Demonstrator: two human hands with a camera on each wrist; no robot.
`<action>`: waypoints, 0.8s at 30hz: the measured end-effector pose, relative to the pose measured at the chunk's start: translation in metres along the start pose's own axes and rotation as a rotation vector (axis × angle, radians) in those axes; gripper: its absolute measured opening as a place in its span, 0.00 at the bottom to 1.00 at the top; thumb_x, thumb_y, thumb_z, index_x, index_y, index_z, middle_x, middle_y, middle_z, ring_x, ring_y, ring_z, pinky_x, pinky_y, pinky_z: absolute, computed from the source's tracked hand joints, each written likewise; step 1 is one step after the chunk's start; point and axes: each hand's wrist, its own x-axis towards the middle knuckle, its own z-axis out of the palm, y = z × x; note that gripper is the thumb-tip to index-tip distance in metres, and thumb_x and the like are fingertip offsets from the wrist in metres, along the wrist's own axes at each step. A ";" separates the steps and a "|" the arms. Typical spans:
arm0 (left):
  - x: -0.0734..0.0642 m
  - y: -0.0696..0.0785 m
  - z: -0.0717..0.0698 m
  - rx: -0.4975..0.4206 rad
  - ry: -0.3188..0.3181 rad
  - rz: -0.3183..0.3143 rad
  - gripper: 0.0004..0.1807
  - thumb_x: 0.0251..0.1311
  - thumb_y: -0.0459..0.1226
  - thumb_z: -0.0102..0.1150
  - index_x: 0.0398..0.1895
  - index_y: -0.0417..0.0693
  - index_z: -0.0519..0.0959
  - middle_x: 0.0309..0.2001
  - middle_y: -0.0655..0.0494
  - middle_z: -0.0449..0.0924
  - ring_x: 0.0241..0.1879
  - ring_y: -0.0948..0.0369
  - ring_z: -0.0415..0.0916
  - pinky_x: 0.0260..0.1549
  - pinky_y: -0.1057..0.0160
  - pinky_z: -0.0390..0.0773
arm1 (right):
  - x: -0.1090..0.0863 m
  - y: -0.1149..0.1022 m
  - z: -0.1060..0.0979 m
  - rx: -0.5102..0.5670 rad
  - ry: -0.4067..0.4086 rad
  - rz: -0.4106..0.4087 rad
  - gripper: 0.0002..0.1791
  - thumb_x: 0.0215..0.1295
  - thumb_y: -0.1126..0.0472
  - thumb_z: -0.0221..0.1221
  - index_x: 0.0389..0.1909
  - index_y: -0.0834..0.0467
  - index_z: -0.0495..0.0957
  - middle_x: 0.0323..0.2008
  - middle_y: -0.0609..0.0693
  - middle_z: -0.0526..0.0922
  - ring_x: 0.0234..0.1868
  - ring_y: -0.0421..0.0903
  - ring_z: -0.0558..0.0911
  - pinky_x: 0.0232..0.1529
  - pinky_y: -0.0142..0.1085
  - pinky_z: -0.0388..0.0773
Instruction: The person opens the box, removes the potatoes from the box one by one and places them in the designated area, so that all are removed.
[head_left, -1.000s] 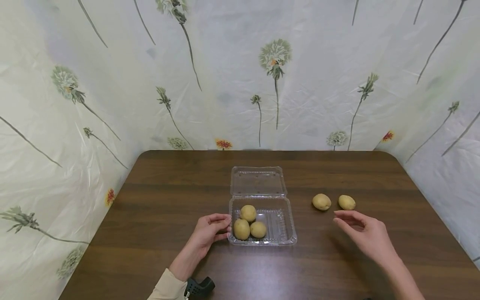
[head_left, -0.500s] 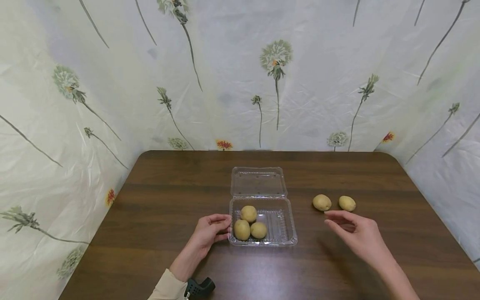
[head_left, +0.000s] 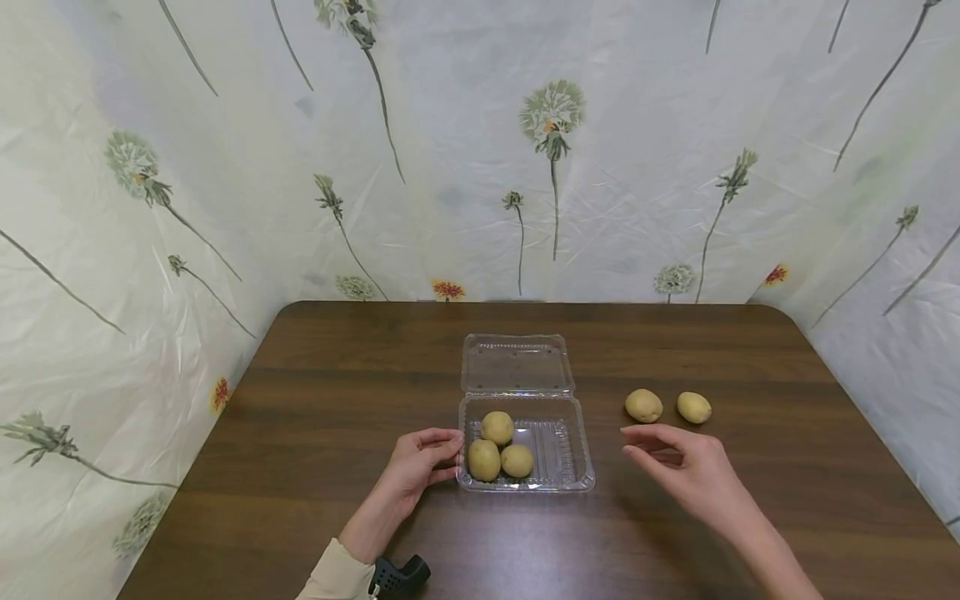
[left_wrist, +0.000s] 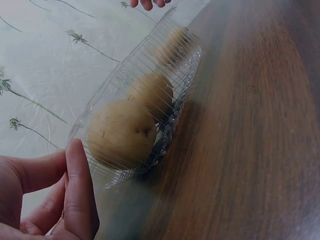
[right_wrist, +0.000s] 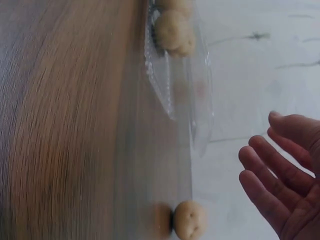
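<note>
A clear plastic clamshell container [head_left: 555, 457] lies with its lid [head_left: 517, 363] folded back. Three potatoes, the rear one [head_left: 497, 427], the front left one [head_left: 483, 461] and the front right one [head_left: 517, 460], sit in its left half. My left hand [head_left: 418, 462] pinches the container's left rim between thumb and fingers; the left wrist view shows this hand [left_wrist: 65, 192] beside the nearest potato [left_wrist: 122, 135]. My right hand [head_left: 686, 473], fingers loosely bent and holding nothing, hovers in front of a loose potato [head_left: 643, 406]. Another potato [head_left: 693, 407] lies farther right.
The dark wooden table [head_left: 337, 375] has rounded far corners. A pale curtain [head_left: 450, 167] with a dandelion print hangs behind it and along both sides. A black strap device [head_left: 401, 575] is at the left wrist, by a cream sleeve [head_left: 337, 575].
My right hand has moved left, from in front of the farther-right potato toward the container. The left hand, container and potatoes have stayed put.
</note>
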 end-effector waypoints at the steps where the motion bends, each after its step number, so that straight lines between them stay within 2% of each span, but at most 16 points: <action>1: 0.000 0.000 0.000 0.000 0.000 0.000 0.17 0.62 0.31 0.64 0.50 0.28 0.77 0.33 0.52 0.82 0.31 0.63 0.80 0.33 0.65 0.83 | 0.001 -0.001 0.002 0.007 -0.003 -0.007 0.13 0.59 0.64 0.69 0.44 0.49 0.84 0.39 0.43 0.87 0.37 0.37 0.85 0.37 0.28 0.81; 6: -0.001 0.001 0.000 -0.003 -0.003 0.003 0.17 0.62 0.31 0.64 0.50 0.28 0.77 0.32 0.52 0.82 0.31 0.63 0.80 0.33 0.65 0.84 | 0.004 -0.005 0.008 0.034 -0.029 -0.027 0.12 0.59 0.64 0.69 0.44 0.49 0.84 0.39 0.42 0.86 0.36 0.39 0.85 0.37 0.30 0.82; 11: -0.001 0.001 0.000 -0.003 -0.005 0.001 0.18 0.62 0.31 0.64 0.52 0.26 0.76 0.32 0.52 0.82 0.31 0.63 0.79 0.33 0.65 0.83 | 0.006 -0.006 0.014 0.053 -0.055 -0.054 0.12 0.60 0.64 0.68 0.44 0.51 0.84 0.39 0.47 0.86 0.37 0.39 0.85 0.38 0.32 0.83; 16: 0.000 0.001 -0.001 0.006 -0.004 0.000 0.20 0.62 0.32 0.64 0.53 0.26 0.75 0.33 0.52 0.82 0.31 0.63 0.79 0.33 0.65 0.84 | 0.008 -0.008 0.020 0.055 -0.067 -0.079 0.12 0.59 0.64 0.68 0.44 0.52 0.84 0.39 0.46 0.87 0.37 0.39 0.85 0.38 0.34 0.83; 24: 0.000 0.001 0.000 0.006 0.003 -0.009 0.20 0.62 0.33 0.64 0.53 0.27 0.76 0.33 0.52 0.82 0.31 0.63 0.79 0.34 0.65 0.84 | 0.014 -0.010 0.026 0.088 -0.106 -0.116 0.11 0.59 0.66 0.68 0.44 0.59 0.84 0.39 0.48 0.87 0.37 0.39 0.85 0.38 0.37 0.84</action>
